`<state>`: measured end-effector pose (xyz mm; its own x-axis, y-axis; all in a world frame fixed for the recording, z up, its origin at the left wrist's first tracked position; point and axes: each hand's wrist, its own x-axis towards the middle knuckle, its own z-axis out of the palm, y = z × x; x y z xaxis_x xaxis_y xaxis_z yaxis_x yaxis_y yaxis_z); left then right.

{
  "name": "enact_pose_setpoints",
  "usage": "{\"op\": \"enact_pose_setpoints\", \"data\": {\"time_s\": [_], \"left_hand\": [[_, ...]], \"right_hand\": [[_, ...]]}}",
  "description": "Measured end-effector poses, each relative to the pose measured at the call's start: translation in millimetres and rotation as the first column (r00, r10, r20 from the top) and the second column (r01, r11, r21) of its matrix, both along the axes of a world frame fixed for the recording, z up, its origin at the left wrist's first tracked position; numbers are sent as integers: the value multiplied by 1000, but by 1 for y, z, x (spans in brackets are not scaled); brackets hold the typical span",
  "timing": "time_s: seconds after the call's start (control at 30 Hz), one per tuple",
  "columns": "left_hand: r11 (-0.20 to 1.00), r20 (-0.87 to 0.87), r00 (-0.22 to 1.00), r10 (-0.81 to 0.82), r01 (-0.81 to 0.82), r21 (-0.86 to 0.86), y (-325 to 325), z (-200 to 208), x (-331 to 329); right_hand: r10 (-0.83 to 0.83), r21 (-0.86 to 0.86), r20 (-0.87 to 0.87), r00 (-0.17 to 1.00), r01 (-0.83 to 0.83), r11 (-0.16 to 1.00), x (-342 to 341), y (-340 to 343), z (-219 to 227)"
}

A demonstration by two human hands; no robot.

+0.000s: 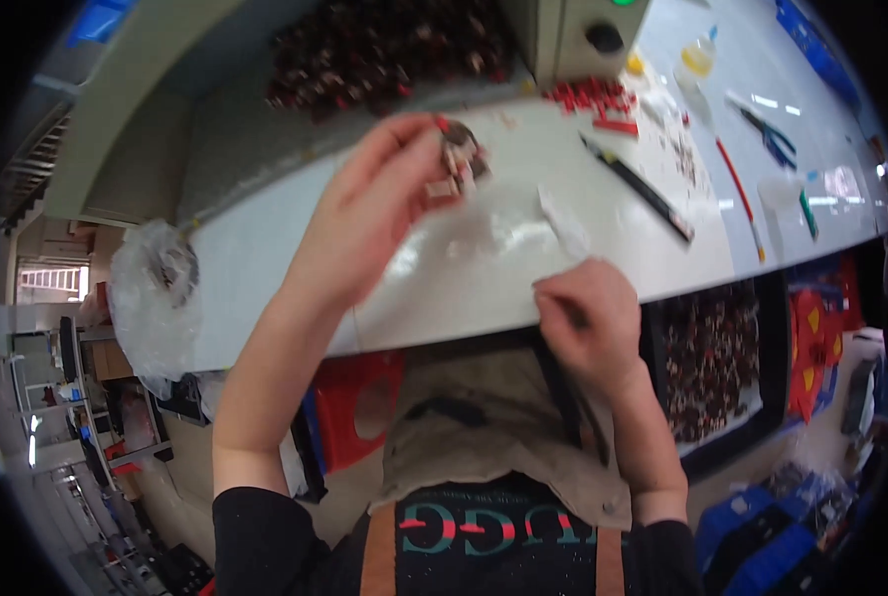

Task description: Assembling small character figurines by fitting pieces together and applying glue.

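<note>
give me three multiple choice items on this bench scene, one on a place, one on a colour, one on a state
1. Where does the clear plastic bag hang?
A. at the bench's left end
B. beside the blue pliers
C. in the dark tray

2. What colour are the small parts lined up near the grey box?
A. green
B. red
C. white

3. How is the left hand engaged?
A. flat on the bench
B. hidden under the bench
C. raised, pinching a small brown and red part

Answers:
1 A, the bag sits at the left end of the white bench.
2 B, the row is bright red.
3 C, its fingertips close on the part above the bench, while the right hand stays at the near edge.
</note>
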<state>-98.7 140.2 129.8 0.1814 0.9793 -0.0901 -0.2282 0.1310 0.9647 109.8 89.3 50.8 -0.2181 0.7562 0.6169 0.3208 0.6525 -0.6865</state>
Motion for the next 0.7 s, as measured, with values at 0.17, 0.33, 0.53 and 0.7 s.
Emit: {"op": "enact_pose_setpoints", "data": {"time_s": [0.17, 0.33, 0.53, 0.7], "left_hand": [[898, 94, 952, -291, 305, -318, -104, -19, 32], [851, 74, 944, -321, 322, -416, -136, -82, 46], [859, 138, 962, -236, 273, -433, -147, -104, 61], [867, 147, 970, -192, 238, -438, -145, -105, 61]], "right_hand": [[171, -225, -276, 946, -237, 945, 26, -52, -10], [88, -539, -293, 952, -240, 807, 31, -103, -44], [0, -590, -244, 970, -148, 794, 35, -118, -61], [-9, -651, -255, 967, -164, 741, 37, -120, -58]]}}
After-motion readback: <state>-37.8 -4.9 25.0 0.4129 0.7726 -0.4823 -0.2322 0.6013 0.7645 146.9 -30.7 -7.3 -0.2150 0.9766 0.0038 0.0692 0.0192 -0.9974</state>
